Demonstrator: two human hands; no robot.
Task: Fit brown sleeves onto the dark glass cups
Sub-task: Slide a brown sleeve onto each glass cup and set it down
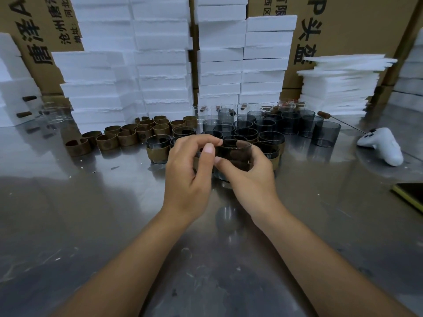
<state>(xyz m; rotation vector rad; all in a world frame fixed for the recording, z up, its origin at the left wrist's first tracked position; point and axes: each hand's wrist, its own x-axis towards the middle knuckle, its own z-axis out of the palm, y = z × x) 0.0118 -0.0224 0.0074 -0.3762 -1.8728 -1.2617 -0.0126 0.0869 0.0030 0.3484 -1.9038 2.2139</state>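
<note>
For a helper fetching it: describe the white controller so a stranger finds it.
On the steel table, find the stack of thin white foam sheets at right. In front of it, right of the bare dark cups, lies the white controller: the only curved, buttoned object there.

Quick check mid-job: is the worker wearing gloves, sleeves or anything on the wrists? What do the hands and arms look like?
No gloves: the left hand and right hand are bare. The left forearm and right forearm are bare too, with no sleeve in view down to the frame's edge. No watch, ring or bracelet shows. The visible thumbnail is short and unpainted.
</note>
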